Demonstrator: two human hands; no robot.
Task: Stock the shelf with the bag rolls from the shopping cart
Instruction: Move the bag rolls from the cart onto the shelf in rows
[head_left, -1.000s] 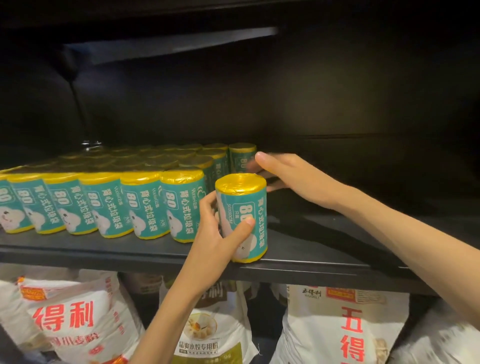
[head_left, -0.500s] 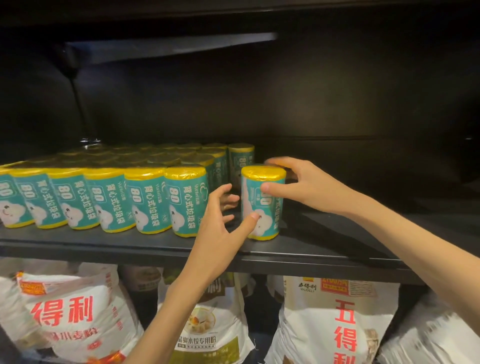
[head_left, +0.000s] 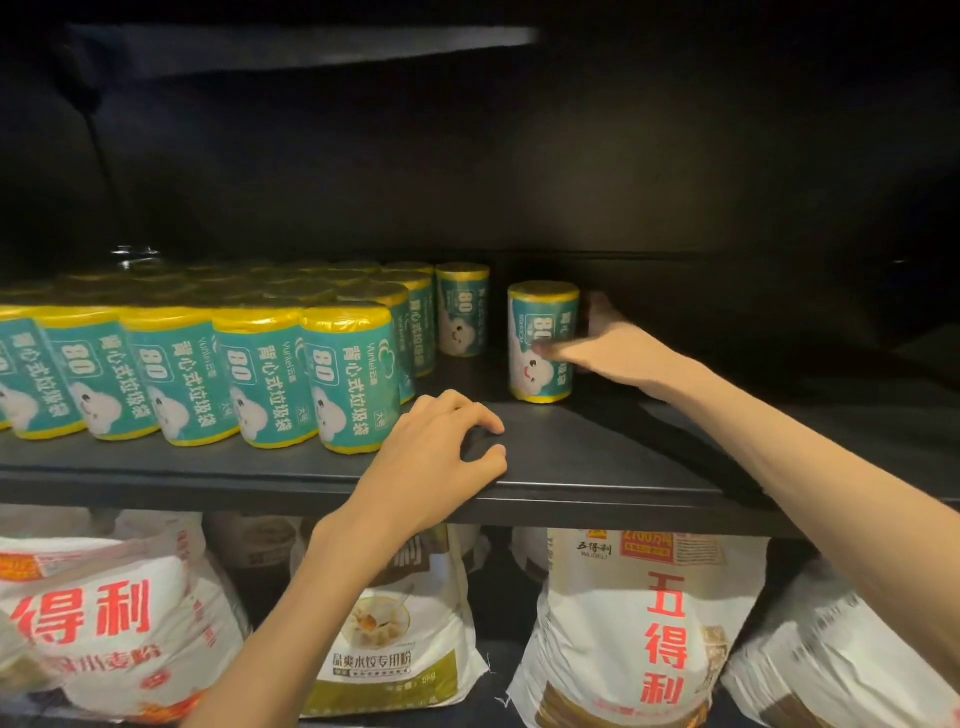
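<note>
On the matte black shelf (head_left: 597, 467), your right hand (head_left: 618, 353) has its grip round a lone roll (head_left: 540, 340), thumb on the teal label, fingers behind. Roll's a squat cylinder, upright, crinkly yellow film top and bottom, apart from the packed rows (head_left: 208, 374) to its left. Your left hand (head_left: 441, 457) rests loosely curled on the shelf edge, gripping nothing. Below, soft woven flour sacks (head_left: 649, 634).

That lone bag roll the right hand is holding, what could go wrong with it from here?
The bag roll stands apart from the packed rows, gripped by the right hand; pushed unevenly, it might tip. Sliding it left could bump the back-row roll or topple the leaning front roll. The left hand rests on the shelf, steadying nothing.
</note>
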